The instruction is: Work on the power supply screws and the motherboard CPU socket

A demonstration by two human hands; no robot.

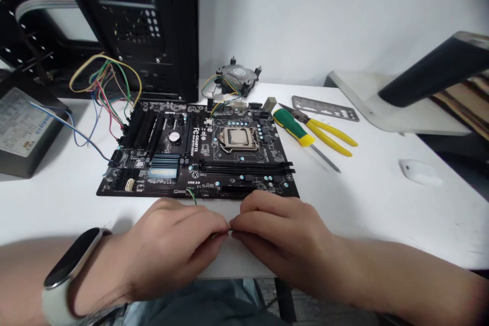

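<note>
My left hand (183,237), with a band on its wrist, is pinched around a thin dark green wire (231,229) in front of the motherboard. Facing it, my right hand (280,232) pinches the same wire, the fingertips of both hands nearly touching. A short green wire (193,195) runs from the front edge of the motherboard (162,173) toward my left hand; whether it is the same wire is hidden by the fingers. The processor (239,136) sits in its metal socket. Several coloured wires (109,89) plug into the board's left side.
A black computer case (153,30) stands behind, with a power supply (23,127) at left. Beyond the board is a cooler fan (239,75). At right lie a screwdriver (292,126), yellow-handled pliers (328,135), a metal plate (324,107), a mouse (420,172) and a monitor stand (367,107).
</note>
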